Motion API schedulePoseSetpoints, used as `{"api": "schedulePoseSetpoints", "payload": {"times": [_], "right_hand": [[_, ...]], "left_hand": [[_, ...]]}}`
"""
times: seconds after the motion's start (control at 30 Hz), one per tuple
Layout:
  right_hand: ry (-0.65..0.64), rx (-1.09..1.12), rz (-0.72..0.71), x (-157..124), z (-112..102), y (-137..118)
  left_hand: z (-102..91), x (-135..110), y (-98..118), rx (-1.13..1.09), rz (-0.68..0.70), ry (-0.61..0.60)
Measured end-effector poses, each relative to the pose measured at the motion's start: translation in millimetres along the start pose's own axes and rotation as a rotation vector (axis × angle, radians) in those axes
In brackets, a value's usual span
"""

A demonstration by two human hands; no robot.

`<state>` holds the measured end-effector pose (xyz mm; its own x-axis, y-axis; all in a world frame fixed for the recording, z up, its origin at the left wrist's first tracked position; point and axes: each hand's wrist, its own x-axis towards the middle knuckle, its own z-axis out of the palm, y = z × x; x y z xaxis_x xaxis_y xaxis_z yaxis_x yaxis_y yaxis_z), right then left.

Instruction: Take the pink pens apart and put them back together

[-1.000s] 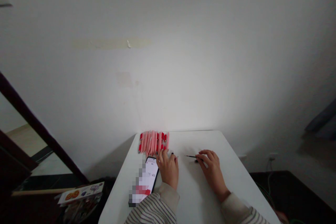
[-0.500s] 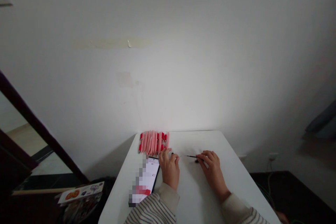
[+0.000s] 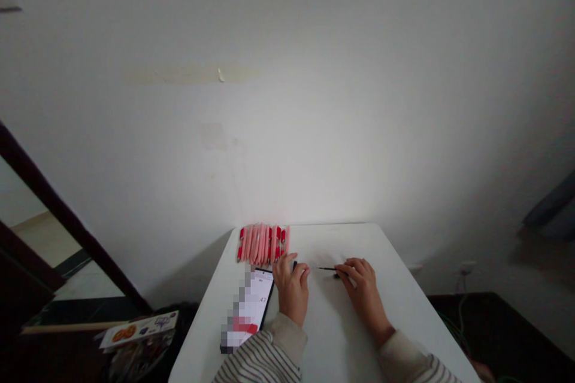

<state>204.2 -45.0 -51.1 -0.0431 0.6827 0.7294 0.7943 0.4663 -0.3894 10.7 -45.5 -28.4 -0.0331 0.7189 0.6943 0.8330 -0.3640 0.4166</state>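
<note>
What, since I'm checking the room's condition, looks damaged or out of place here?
The wall looks marked: a yellowish strip with a small pale fleck, perhaps peeling, and below it a faint pinkish patch. Both discolour the greyish-white surface.

The wall point(image 3: 314, 102) rises behind the desk point(image 3: 332, 335). At the desk's far left lie the pens point(image 3: 260, 244), the phone point(image 3: 258, 302) nearer. Right of the phone is the left grip point(image 3: 307, 269); farther right, the right grip point(image 3: 340, 269), a rod point(image 3: 327, 268) between.
</note>
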Motion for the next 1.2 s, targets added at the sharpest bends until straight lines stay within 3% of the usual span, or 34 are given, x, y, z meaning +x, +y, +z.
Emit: {"api": "schedulePoseSetpoints", "payload": {"times": [1.2], "right_hand": [[-0.034,-0.002,-0.046,0.6,0.7,-0.1]], "left_hand": [[0.0,-1.7,4.2,-0.006,0.065,-0.029]]}}
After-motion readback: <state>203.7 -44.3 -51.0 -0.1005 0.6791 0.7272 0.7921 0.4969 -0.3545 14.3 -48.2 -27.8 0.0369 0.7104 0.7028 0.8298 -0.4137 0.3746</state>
